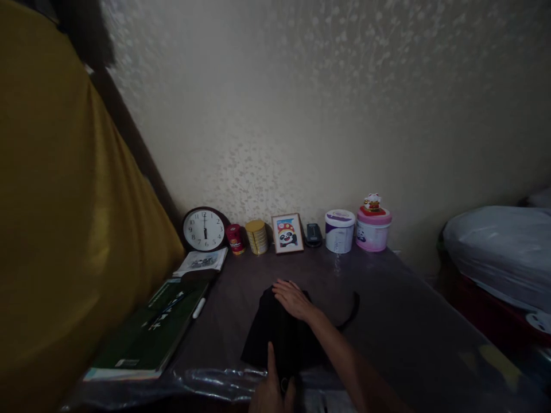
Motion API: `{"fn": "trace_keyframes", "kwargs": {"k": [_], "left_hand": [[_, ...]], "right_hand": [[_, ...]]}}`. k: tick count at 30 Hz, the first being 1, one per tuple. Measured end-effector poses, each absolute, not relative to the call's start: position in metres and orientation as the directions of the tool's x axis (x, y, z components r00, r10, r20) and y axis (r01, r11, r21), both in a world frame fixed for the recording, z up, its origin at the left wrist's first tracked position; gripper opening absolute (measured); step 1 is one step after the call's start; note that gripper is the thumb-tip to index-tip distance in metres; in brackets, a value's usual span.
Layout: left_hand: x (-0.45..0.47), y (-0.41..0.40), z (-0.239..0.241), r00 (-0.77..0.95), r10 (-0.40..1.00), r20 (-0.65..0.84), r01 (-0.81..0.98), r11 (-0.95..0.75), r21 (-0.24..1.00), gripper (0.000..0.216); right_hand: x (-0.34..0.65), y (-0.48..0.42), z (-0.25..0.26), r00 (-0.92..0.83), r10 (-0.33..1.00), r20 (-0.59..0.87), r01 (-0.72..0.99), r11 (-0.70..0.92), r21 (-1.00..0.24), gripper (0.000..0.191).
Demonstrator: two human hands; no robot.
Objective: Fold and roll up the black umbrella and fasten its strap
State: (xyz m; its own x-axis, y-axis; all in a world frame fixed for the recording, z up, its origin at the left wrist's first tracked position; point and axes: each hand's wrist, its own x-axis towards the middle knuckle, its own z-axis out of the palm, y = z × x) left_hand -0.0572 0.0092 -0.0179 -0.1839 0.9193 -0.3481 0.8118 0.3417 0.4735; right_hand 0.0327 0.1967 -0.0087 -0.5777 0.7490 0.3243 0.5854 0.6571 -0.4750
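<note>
A black umbrella (275, 332), folded but with its fabric loose and flared, lies on the dark table. Its thin strap (353, 310) curls out to the right. At the near edge my left hand (272, 390) is wrapped about the handle end, the index finger stretched along the fabric; a small round end shows between finger and thumb. My right hand (293, 299) rests flat across the far part of the umbrella, fingers extended and close together. The dim light hides the fabric's folds.
Along the wall stand a clock (204, 229), a red can (235, 239), a gold tin (257, 236), a panda picture frame (287, 234) and two tubs (340, 234). Green books (150, 330) and a white marker (198, 308) lie left, beside a yellow curtain (86, 201).
</note>
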Motion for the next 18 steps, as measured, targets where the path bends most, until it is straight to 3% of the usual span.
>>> {"fn": "trace_keyframes", "kwargs": {"k": [5,8,10,14,18], "left_hand": [[-0.058,0.01,-0.018,-0.187,0.916,-0.354,0.821,0.344,0.455,0.071],[-0.059,0.01,-0.019,-0.174,0.923,-0.345,0.826,0.327,0.459,0.071],[-0.059,0.009,-0.018,-0.181,0.919,-0.351,0.839,0.33,0.433,0.072],[-0.058,0.007,-0.013,-0.176,0.918,-0.355,0.848,0.324,0.418,0.072],[-0.057,0.005,-0.011,-0.184,0.92,-0.345,0.843,0.328,0.426,0.072]], "right_hand": [[0.031,0.201,-0.003,-0.427,0.829,0.362,0.668,0.558,-0.492,0.037],[0.033,0.183,-0.008,-0.559,0.732,0.389,0.545,0.678,-0.493,0.033],[0.036,0.178,-0.012,-0.556,0.727,0.402,0.483,0.677,-0.555,0.029],[0.063,0.191,-0.013,-0.223,0.908,0.355,0.541,0.418,-0.729,0.034],[0.108,0.188,-0.016,-0.032,0.968,0.248,0.55,0.224,-0.805,0.036]]}}
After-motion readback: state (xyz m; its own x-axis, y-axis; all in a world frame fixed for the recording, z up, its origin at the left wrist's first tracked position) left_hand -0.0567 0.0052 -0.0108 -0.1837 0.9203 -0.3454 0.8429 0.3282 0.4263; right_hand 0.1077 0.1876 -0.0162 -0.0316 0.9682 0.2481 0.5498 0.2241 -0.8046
